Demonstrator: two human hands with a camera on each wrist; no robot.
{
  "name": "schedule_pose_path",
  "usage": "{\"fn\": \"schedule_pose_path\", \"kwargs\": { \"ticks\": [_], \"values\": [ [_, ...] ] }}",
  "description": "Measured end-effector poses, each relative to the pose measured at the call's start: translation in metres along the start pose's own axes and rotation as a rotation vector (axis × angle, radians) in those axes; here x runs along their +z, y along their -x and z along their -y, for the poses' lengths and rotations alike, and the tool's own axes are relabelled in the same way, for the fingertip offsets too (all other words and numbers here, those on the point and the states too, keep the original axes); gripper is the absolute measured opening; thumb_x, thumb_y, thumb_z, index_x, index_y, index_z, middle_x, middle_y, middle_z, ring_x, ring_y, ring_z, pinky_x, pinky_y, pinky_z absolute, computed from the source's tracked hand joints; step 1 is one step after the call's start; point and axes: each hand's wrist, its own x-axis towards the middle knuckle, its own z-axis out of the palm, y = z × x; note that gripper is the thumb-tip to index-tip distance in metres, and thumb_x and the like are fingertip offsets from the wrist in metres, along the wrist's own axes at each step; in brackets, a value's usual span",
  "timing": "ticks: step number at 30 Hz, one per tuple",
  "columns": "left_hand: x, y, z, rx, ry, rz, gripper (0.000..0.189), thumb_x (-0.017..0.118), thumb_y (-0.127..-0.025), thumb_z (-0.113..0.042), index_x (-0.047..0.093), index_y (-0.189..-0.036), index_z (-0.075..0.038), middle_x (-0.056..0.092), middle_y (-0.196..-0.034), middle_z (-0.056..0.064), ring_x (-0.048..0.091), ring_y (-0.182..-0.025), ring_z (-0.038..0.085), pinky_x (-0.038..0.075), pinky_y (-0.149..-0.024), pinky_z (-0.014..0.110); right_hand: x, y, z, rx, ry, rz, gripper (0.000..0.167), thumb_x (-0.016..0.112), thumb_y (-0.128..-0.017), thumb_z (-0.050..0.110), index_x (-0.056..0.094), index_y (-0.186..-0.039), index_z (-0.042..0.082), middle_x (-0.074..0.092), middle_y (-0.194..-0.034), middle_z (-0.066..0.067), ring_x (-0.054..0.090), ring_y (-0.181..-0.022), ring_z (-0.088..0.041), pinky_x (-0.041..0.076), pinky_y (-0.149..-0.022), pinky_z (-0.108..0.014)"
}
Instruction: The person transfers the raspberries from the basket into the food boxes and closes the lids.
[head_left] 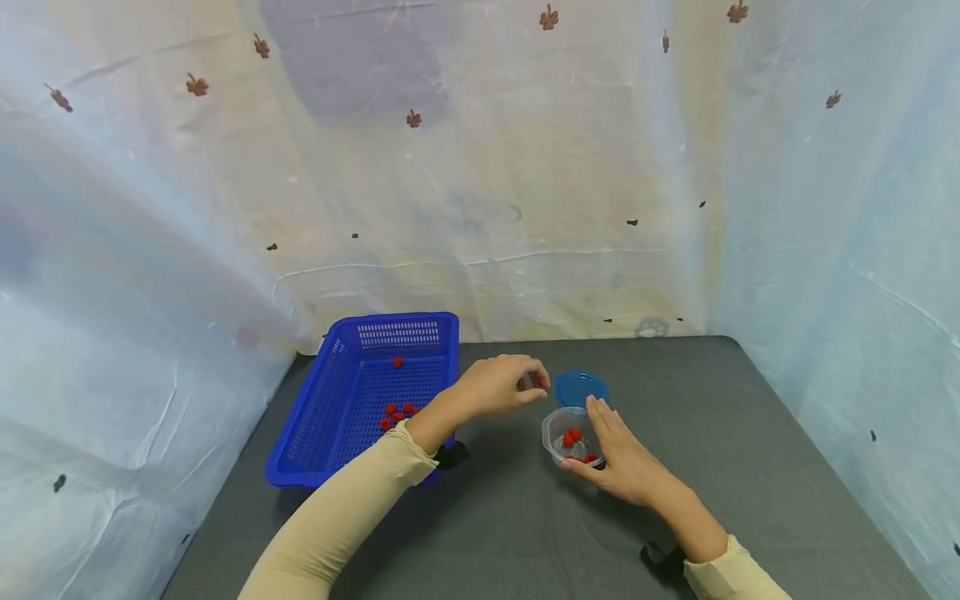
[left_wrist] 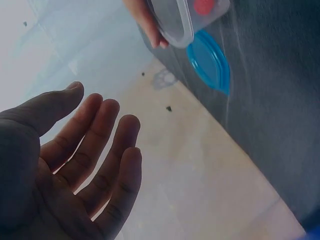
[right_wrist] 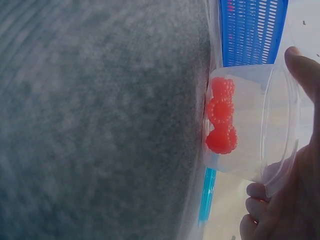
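My right hand [head_left: 626, 457] grips the rim of a clear plastic tub [head_left: 551, 433], thumb on the near side and fingers along the right. Several raspberries [right_wrist: 221, 115] lie at the bottom of the tub, which stands upright on the table. To its left, my left hand [head_left: 495, 386] hovers between basket and tub; in the left wrist view its fingers [left_wrist: 122, 170] are spread loosely with nothing in them. A blue lid [head_left: 579, 386] lies just behind the tub. More raspberries [head_left: 397, 417] are in a blue plastic basket [head_left: 300, 479] on the left, partly hidden by my left arm.
The dark grey table [head_left: 735, 467] extends to the right and in front of the tub. Pale patterned sheeting [head_left: 480, 192] hangs behind it and on both sides. The basket's raised wall stands beside my left forearm.
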Motion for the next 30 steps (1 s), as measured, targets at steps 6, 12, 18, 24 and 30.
{"fn": "schedule_pose_path", "kwargs": {
  "ticks": [6,12,18,24,30],
  "values": [
    [-0.011,0.007,0.017,-0.041,0.022,-0.021,0.02,0.067,-0.108,-0.039,0.074,-0.122,-0.027,0.073,-0.113,-0.011,0.068,-0.095,0.007,0.057,-0.082,0.033,0.0,0.0,0.001,0.0,-0.003,-0.009,0.12,0.066,-0.094,0.075,0.015,-0.169,-0.003,0.014,-0.177,-0.023,0.014,-0.163,-0.044,0.018,-0.127,-0.064],
    [-0.027,0.014,0.034,-0.084,0.064,-0.051,0.019,0.068,-0.108,-0.036,0.074,-0.122,-0.025,0.074,-0.114,-0.009,0.07,-0.099,0.011,0.057,-0.083,0.038,0.0,0.0,0.002,0.0,-0.007,-0.012,0.12,0.067,-0.094,0.074,0.015,-0.169,-0.003,0.014,-0.177,-0.022,0.014,-0.164,-0.044,0.017,-0.127,-0.064],
    [-0.043,0.022,0.055,-0.139,0.088,-0.106,0.02,0.068,-0.108,-0.036,0.076,-0.123,-0.025,0.075,-0.121,-0.006,0.071,-0.106,0.015,0.059,-0.086,0.04,0.0,0.001,0.003,-0.008,-0.009,-0.018,0.12,0.068,-0.093,0.074,0.017,-0.169,-0.004,0.016,-0.177,-0.023,0.016,-0.163,-0.046,0.019,-0.126,-0.065],
    [-0.053,0.028,0.077,-0.169,0.107,-0.133,0.022,0.068,-0.108,-0.039,0.076,-0.124,-0.026,0.073,-0.123,-0.004,0.069,-0.111,0.019,0.059,-0.087,0.044,0.0,0.002,0.003,-0.008,-0.003,-0.025,0.12,0.068,-0.093,0.074,0.017,-0.169,-0.003,0.016,-0.177,-0.024,0.016,-0.162,-0.047,0.02,-0.126,-0.065],
    [-0.055,0.033,0.103,-0.224,0.109,-0.153,0.026,0.067,-0.108,-0.039,0.075,-0.126,-0.022,0.073,-0.122,-0.003,0.069,-0.114,0.022,0.057,-0.092,0.048,0.001,0.002,0.003,0.0,0.0,-0.019,0.12,0.068,-0.093,0.075,0.016,-0.17,-0.002,0.015,-0.177,-0.022,0.015,-0.163,-0.046,0.019,-0.126,-0.065]
  ]
}}
